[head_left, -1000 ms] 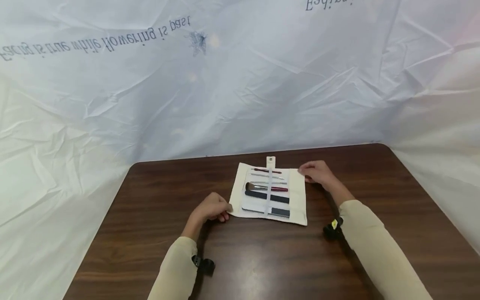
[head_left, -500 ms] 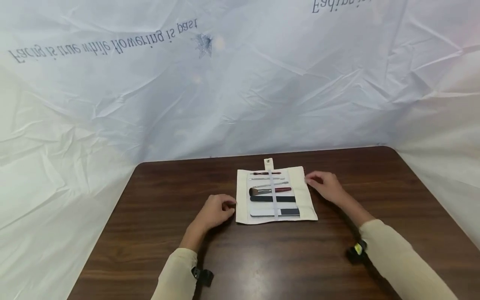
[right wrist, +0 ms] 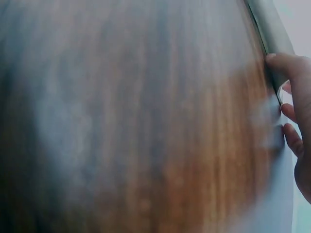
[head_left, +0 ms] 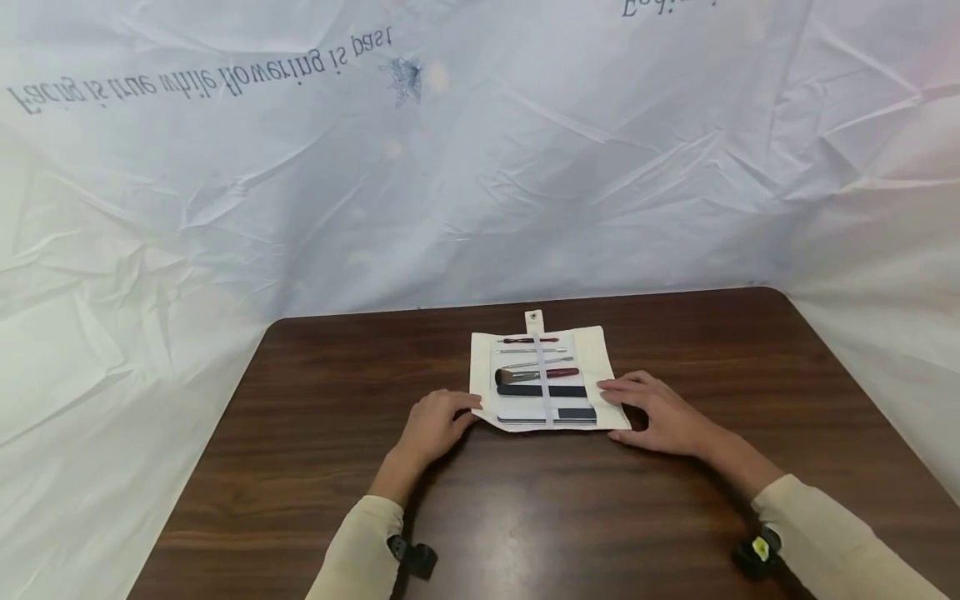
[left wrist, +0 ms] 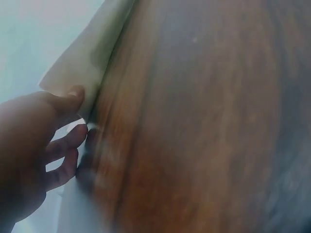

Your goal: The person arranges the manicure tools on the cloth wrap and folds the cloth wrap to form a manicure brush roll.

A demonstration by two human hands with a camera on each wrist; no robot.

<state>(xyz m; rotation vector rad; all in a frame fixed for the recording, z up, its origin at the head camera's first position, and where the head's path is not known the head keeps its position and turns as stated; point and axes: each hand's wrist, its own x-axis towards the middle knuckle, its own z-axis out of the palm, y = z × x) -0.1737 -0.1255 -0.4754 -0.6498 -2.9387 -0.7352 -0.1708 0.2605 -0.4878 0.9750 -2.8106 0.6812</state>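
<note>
A cream fabric manicure tool case (head_left: 486, 367) lies spread out on the brown table, its snap tab (head_left: 533, 321) pointing to the far side. Under its clear band sit a makeup brush (head_left: 517, 377), a black nail file (head_left: 525, 390), a white-and-dark buffer block (head_left: 576, 415) and several slim tools (head_left: 528, 340). My left hand (head_left: 435, 425) pinches the case's near left corner, slightly raised; the left wrist view shows a digit on top of the fabric. At the near right corner, my right hand (head_left: 663, 417) holds the edge, fingertips on the fabric and thumb in front.
The wooden table (head_left: 300, 467) has rounded far corners. White printed sheeting (head_left: 480, 167) hangs behind it and along both sides. A small black camera is worn on each wrist (head_left: 415, 560).
My right hand has slid nearer along the case's right edge to its near corner. The left hand let go of the left edge, then took hold again. The case has straightened a little.
</note>
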